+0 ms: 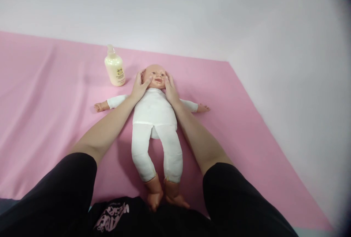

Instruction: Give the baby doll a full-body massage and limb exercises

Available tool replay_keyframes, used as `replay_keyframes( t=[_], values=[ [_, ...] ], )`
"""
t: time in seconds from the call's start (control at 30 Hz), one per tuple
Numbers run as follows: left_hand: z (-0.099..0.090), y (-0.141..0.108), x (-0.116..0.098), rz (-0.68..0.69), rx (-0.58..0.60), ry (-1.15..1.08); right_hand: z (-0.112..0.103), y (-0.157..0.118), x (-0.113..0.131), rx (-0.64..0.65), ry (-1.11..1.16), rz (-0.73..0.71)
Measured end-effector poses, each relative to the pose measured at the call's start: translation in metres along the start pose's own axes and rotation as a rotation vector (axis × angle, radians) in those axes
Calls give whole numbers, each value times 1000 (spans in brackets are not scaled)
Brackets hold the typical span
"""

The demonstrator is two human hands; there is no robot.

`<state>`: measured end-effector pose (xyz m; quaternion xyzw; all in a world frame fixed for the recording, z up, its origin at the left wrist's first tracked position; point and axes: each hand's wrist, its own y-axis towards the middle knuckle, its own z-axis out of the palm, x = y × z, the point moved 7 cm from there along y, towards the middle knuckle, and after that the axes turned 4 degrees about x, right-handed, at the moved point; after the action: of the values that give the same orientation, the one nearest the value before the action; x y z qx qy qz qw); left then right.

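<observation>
Black sleeves lie nearest; the doll is face-up on pink cloth, head between left hand and right hand, both loosely spread. Uneven pressure could twist it; an outward sweep might topple the pump bottle.

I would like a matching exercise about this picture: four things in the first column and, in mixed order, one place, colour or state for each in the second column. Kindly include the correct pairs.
Column one
1. doll
2. bottle
3. cloth
4. left hand

Column two
A. pink, spread out underneath
B. touching the doll on the side nearer the bottle
C. pale yellow, standing upright
D. lying face up, dressed in white

Right pairs: 1-D, 2-C, 3-A, 4-B
</observation>
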<state>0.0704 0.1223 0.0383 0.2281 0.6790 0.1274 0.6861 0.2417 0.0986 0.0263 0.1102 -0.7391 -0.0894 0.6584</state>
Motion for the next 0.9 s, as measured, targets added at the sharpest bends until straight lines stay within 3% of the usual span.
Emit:
replay_keyframes(
  t=[0.47, 0.9],
  values=[
    [1, -2, -1, -47, 67, -135, -6, 3, -9, -90, 113, 75],
    [-6, -2, 11, -221, -2, -143, -8, 7, -15, -52, 41, 88]
  ],
)
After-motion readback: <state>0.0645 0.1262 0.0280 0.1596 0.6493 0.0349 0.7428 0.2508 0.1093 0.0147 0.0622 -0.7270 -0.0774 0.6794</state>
